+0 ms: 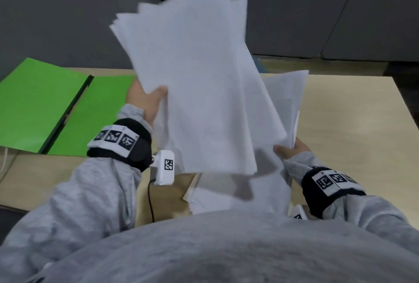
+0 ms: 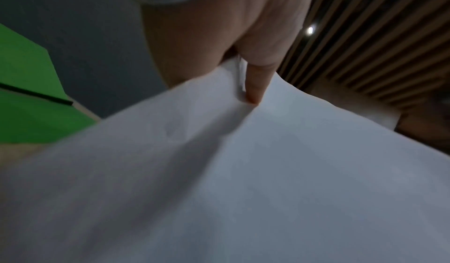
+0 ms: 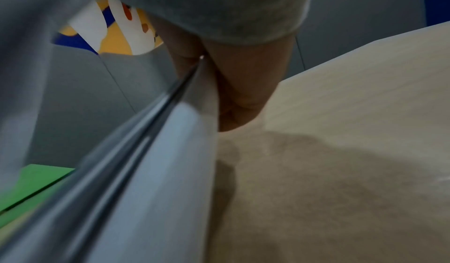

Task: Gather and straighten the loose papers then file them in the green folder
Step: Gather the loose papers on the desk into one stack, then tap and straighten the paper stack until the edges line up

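A fanned, uneven stack of white papers (image 1: 195, 83) is raised above the table, tilted away from me. My left hand (image 1: 147, 99) grips its left edge, thumb on the top sheet; the left wrist view shows the thumb (image 2: 258, 82) pressed on the paper (image 2: 243, 171). My right hand (image 1: 292, 150) pinches a second bunch of sheets (image 1: 288, 101) at the lower right edge, seen edge-on in the right wrist view as papers (image 3: 146, 171). More sheets (image 1: 238, 196) lie on the table near my body. The green folder (image 1: 56, 110) lies open at the left.
The light wooden table (image 1: 351, 124) extends to the right, with its far edge against grey wall panels. A black cable (image 1: 150, 201) hangs from the left wrist camera. A thin white cord lies at the table's left edge.
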`<state>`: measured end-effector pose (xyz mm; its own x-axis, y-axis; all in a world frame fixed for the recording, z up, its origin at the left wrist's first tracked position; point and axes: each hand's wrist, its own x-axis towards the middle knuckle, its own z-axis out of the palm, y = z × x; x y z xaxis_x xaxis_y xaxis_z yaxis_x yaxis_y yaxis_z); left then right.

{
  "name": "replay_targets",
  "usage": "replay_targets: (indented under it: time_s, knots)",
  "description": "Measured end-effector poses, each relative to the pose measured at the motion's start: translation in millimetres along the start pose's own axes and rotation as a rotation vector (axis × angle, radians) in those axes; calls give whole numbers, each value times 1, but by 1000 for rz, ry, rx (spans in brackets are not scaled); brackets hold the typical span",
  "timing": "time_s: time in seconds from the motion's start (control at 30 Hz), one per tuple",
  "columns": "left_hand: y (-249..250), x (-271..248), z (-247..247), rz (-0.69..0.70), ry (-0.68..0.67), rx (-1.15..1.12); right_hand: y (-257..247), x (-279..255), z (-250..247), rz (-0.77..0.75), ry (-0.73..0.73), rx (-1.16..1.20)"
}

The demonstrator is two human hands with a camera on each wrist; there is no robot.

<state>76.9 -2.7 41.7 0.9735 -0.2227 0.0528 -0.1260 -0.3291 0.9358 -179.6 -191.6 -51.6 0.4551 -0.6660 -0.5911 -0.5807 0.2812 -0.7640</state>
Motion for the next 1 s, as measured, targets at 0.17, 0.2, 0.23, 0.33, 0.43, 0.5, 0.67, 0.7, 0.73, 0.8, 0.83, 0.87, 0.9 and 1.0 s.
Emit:
replay_targets:
  time_s: [0.17, 0.2, 0.23, 0.33, 0.43, 0.5, 0.67, 0.7, 0.73, 0.8, 0.83, 0.87, 0.9, 1.0]
  knots:
    - [-49, -35, 26, -175, -307, 147, -8, -11, 4, -57, -140, 75]
    - [-58, -42, 28, -217, -356, 167, -9, -11, 6, -53, -154, 112]
    - [-65, -48, 30, -269, -411, 144, -12, -12, 7, -43, -155, 123]
    - [-74, -59, 34, -411, -526, -70, -19, -17, 8, -66, -214, 10]
    - [-76, -59, 34, -437, -518, -130, -22, -19, 9, -71, -234, 118]
    - [-75, -58, 34, -375, -460, -24, -25, -21, 10, -32, -327, 307]
    - [-61, -61, 40, -258, -350, 116, -33, -25, 22, -381, -31, -63]
    - [-56, -62, 41, -238, -327, 60, -36, -29, 24, -434, 25, -114]
    - [-47, -64, 42, -217, -311, 3, -37, -32, 26, -478, 84, -120]
    - [-27, -67, 41, -135, -291, -37, -42, -41, 27, -589, 176, -79]
    - [-16, -68, 40, -80, -276, -58, -45, -48, 27, -662, 220, -48]
    - [-3, -70, 37, -33, -252, -92, -49, -54, 27, -744, 265, -1]
    - [9, -70, 34, 17, -228, -135, -52, -62, 28, -824, 305, 59]
    - [37, -74, 24, 143, -169, -244, -62, -81, 24, -951, 420, 206]
